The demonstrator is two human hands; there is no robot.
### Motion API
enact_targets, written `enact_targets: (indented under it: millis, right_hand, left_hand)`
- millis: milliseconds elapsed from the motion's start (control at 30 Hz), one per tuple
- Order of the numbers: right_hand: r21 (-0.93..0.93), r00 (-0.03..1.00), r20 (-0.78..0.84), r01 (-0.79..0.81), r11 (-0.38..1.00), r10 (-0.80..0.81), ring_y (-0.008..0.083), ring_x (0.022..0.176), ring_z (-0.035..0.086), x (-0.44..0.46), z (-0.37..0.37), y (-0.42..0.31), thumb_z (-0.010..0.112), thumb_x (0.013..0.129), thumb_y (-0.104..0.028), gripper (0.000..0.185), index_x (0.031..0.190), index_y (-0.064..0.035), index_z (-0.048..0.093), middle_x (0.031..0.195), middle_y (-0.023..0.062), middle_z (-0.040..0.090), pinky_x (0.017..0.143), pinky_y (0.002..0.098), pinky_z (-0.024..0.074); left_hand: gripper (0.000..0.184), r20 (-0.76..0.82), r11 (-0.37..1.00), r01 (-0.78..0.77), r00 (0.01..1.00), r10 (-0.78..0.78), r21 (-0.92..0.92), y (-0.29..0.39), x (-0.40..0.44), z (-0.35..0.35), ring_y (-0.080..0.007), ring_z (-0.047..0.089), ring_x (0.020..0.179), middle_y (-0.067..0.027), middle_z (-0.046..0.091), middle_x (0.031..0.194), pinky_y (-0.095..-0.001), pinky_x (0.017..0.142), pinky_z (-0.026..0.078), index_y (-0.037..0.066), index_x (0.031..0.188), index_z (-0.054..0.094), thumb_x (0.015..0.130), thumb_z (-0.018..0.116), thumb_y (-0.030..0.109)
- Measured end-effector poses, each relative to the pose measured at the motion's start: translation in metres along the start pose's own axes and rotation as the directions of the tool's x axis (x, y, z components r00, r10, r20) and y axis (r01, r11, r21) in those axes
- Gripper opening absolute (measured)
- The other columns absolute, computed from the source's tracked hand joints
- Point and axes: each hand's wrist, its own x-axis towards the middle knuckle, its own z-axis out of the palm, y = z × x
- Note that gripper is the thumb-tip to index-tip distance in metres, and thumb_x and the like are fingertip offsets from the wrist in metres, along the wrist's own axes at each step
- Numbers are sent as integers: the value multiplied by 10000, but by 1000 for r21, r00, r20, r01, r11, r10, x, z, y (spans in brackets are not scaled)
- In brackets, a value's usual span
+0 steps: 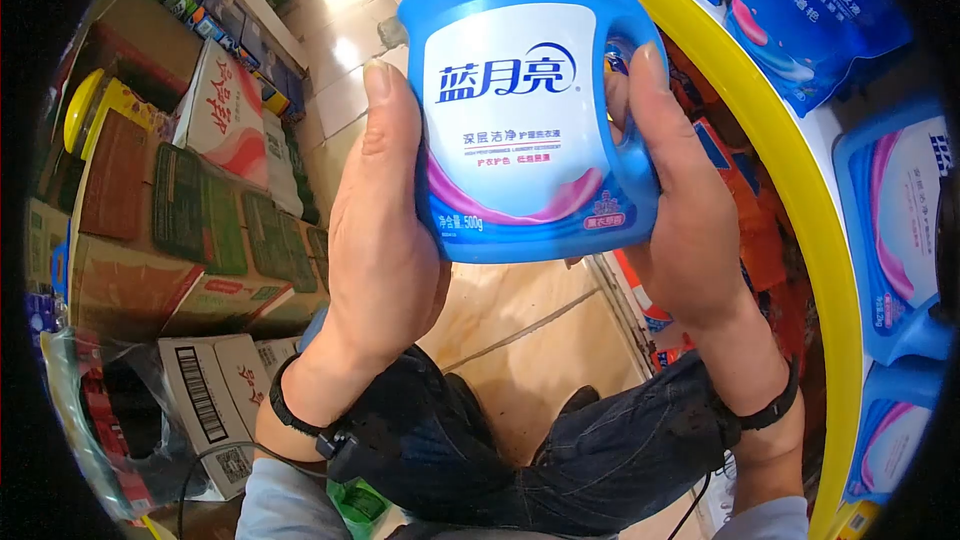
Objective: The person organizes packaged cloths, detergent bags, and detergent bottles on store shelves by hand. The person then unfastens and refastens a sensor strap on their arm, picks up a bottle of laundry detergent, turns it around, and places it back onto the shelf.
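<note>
A blue laundry detergent bottle [515,110] with a white front label and a pink swirl is held up before me, its label facing me and its top cut off by the frame edge. My left hand [375,200] grips its left side, thumb along the edge and fingers hidden behind. On the other side, my right hand [685,180] clasps the bottle by its handle side, with the thumb up and some fingertips showing through the handle opening. Both wrists wear black straps with cables.
At right runs a shelf with a yellow edge [800,180], bearing blue detergent pouches [800,10] and bottles [905,230]. Stacked cardboard boxes [130,280] line the left side. Below are the tiled floor [530,340] and my knees in dark jeans [620,450].
</note>
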Motion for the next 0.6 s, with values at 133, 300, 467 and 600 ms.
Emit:
enact_targets:
  millis: [133,300,467,600]
  right_hand:
    - [-236,988,19,156,959,-156,168,1197,611,5,-4,9,331,1077,-391,546,1494,-38,330,1365,120,569,989,311,522]
    - [-42,995,-18,95,995,-96,193,1205,612,3,4,3,330,1076,-406,554,1491,-39,336,1381,132,556,985,336,532]
    - [109,997,23,71,991,-74,221,1225,597,4,6,1,330,1075,-417,558,1488,-42,343,1402,140,538,1008,358,519]
    - [217,999,2,51,975,-53,137,1135,599,2,11,-1,348,1086,-360,501,1395,11,480,1300,90,596,983,283,478]
  left_hand:
    - [511,52,1000,-15,999,16,-14,-2,2,-7,-234,651,1103,-153,632,1277,-373,969,519,0,1352,501,1084,328,399]
    - [485,58,986,-53,997,44,161,1,0,-10,-207,608,1172,-140,615,1294,-350,1029,467,-9,1348,503,1092,319,359]
    - [474,72,990,-49,997,40,130,2,1,-7,-212,608,1172,-136,613,1296,-359,1030,473,-8,1359,494,1091,326,345]
    - [469,48,990,-61,997,56,126,1,1,-4,-213,607,1174,-137,608,1303,-363,1031,474,-2,1364,492,1090,330,343]
